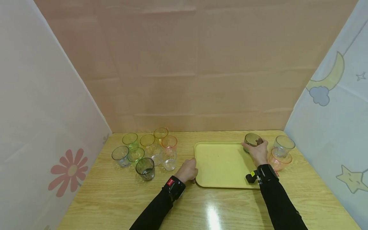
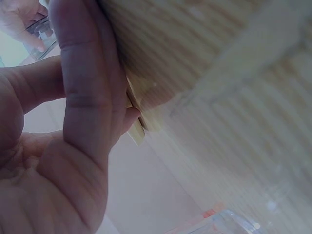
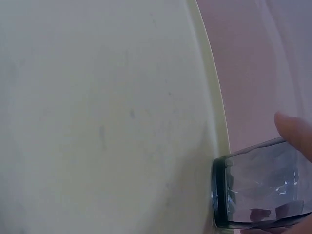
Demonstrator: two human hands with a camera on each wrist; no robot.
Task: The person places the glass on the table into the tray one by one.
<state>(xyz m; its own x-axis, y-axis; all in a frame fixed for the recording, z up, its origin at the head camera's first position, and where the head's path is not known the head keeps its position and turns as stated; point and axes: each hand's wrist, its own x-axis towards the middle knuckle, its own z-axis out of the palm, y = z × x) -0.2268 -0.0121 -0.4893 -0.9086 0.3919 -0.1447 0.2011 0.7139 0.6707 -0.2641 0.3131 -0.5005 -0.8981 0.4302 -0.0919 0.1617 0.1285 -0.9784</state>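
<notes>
A yellow rectangular tray [image 1: 224,166] lies on the wooden table. At its left edge, near the front corner, my left hand [image 1: 187,170] grips the rim; the left wrist view shows a fingertip against the tray's edge [image 2: 138,130]. My right hand [image 1: 258,153] holds a dark tinted glass [image 1: 249,140] upright by its sides at the tray's far right corner. In the right wrist view, the thick dark end of this glass [image 3: 258,183] is right at the tray's surface, close to the rim. Part of the glass is hidden behind my fingers.
Several tinted glasses stand at the left, among them a dark glass [image 1: 145,169], a green-rimmed glass [image 1: 130,139] and a tall orange-rimmed glass [image 1: 169,153]. Right of the tray are a clear glass [image 1: 284,142] and an orange glass [image 1: 279,161]. A brown backdrop [image 1: 195,80] rises behind the table.
</notes>
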